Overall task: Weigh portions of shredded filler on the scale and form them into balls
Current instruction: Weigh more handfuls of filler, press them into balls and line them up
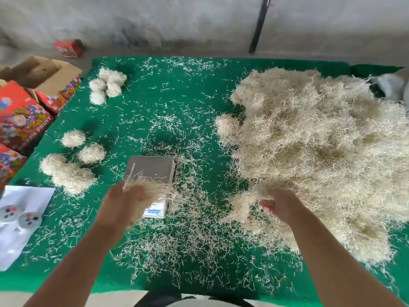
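While the left hand (124,202) is gripping a tuft (148,189) over the scale (152,168),
the right hand (278,203) is pinching filler (321,147) from the 3 o'clock heap.

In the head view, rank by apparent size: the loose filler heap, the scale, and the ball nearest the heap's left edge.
1. Loose filler heap, by far the largest.
2. Scale, partly hidden by the left hand.
3. Ball, smallest.

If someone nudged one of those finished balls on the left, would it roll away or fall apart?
The finished ball probably wouldn't roll far: it looks lumpy, with strands sticking out. It likely weighs little and sheds bits, judging by loose strands littering the green mat.
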Demonstrator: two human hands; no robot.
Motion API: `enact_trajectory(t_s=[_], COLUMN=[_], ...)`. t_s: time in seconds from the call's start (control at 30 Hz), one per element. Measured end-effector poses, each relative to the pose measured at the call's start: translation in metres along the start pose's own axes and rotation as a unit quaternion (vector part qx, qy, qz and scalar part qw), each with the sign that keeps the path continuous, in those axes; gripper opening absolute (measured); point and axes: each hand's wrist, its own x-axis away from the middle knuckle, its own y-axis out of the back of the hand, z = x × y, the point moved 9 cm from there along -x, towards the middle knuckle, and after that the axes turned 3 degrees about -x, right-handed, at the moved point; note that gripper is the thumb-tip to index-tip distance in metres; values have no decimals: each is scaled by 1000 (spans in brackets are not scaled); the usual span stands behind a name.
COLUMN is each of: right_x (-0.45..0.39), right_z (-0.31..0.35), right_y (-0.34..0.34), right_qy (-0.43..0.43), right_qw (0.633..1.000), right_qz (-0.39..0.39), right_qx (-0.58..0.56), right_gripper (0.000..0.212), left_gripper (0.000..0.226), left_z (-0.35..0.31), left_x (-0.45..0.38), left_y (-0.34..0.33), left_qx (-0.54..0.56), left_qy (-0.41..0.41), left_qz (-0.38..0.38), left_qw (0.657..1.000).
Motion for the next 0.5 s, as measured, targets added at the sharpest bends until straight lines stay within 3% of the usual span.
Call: enact_trajectory(t_s=[0.07,0.13,0.2,0.27,0.3,0.4,0.47,0.5], right_x=[22,63,127,186,207,239,246,245], right_z=[18,55,78,76,71,50,42,39], right_y=[-7,-28,-85,-151,-178,-244,-271,-281], right_qy=[42,194,355,410,398,260,163,123], right_qw=[988,948,918,886,880,880,875,875], right_qz=[-39,-94,15,182,239,393,430,429], right_qx=[141,233,178,114,93,-56,-150,-189], right_gripper=[63,77,80,84,78,60,63,63], left_gripper=[17,13,20,15,11,35,31,45], left_z=[-9,-11,-21,-37,-43,-69,-76,-74], left_x=[2,2,0,-3,-5,-8,-8,-8], left_y=[-4,-1,-5,-8,-11,-25,-26,-29], left_qx=[31,108,191,251,244,162,91,21], left_qy=[-24,11,26,1,-8,-97,-151,-160], left_qz=[24,20,48,75,92,116,56,35], left_qw=[999,994,980,965,965,975,983,986])
